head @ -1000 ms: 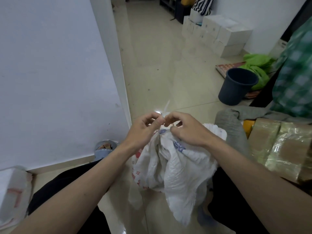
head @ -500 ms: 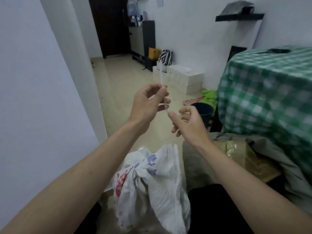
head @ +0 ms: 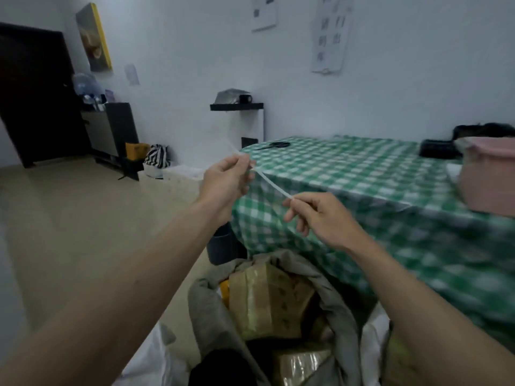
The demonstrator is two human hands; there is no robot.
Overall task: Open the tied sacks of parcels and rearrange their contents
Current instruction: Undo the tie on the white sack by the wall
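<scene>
Off the near-left corner of the green-check worktop (head: 362, 174), I note the white tie strip (head: 271, 184) now lifted clear of the white sack, pinched between left hand (head: 227, 181) and right hand (head: 320, 215), so that sack reads as untied; grey sack (head: 211, 310) of parcels (head: 267, 296) lies open below.

A white wall scroll (head: 330, 32) carries two columns of dark characters, too blurred to read. The smaller paper sheet (head: 264, 12) beside it shows only a smudged mark; no other lettering is legible.
</scene>
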